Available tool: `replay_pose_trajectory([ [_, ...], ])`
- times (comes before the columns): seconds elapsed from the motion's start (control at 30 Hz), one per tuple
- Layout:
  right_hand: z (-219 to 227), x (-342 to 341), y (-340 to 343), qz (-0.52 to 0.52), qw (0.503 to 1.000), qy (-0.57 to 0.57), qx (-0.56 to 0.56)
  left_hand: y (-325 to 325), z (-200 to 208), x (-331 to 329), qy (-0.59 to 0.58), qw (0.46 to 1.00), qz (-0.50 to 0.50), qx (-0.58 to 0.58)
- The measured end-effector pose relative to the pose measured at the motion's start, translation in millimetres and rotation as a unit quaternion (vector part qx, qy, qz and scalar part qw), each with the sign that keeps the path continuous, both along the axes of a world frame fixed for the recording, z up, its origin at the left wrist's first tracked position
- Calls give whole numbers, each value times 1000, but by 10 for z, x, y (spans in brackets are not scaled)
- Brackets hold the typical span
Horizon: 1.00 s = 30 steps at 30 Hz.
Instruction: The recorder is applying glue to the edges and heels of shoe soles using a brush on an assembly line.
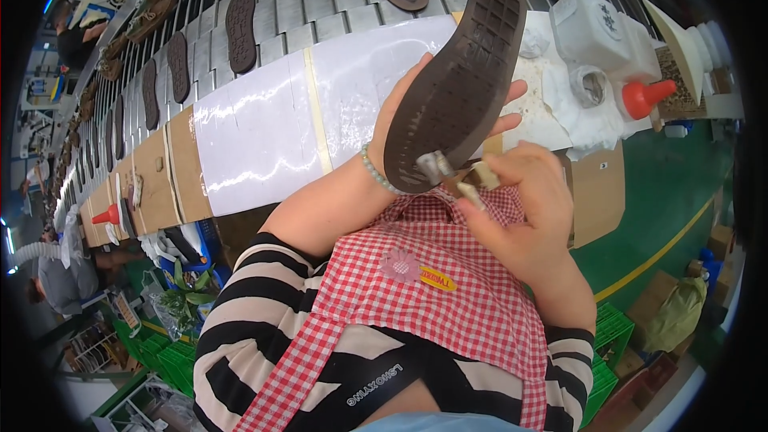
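One brown sole is held by the left hand, tread side showing, above the near side of a white sheet. A small tool, perhaps a brush though blurred, is pinched by the right hand at the sole's near end. Work there is judged underway, unfinished; more soles are laid out far left.

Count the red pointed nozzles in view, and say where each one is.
2: one red nozzle beside the white cloth at right; another red nozzle by the cardboard at far left. Others may be hidden.
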State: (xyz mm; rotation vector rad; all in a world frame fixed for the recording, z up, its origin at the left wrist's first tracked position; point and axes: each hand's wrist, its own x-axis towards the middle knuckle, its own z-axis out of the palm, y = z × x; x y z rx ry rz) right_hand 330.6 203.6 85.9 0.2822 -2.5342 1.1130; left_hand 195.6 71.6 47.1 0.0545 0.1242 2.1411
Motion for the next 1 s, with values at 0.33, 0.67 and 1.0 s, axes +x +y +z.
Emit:
replay_pose_trajectory([
  [0.33, -6, 5, 124, -68, 995, 53, 51, -22, 41, 39, -14, 1000, -12, 5],
  [0.67, -4, -6, 253, -112, 989, 76, 67, -74, 13, 76, -35, 998, -38, 29],
  [1.0, 32, -76, 400, -131, 979, 120, 95, -62, -74, 131, -8, 998, -38, 52],
])
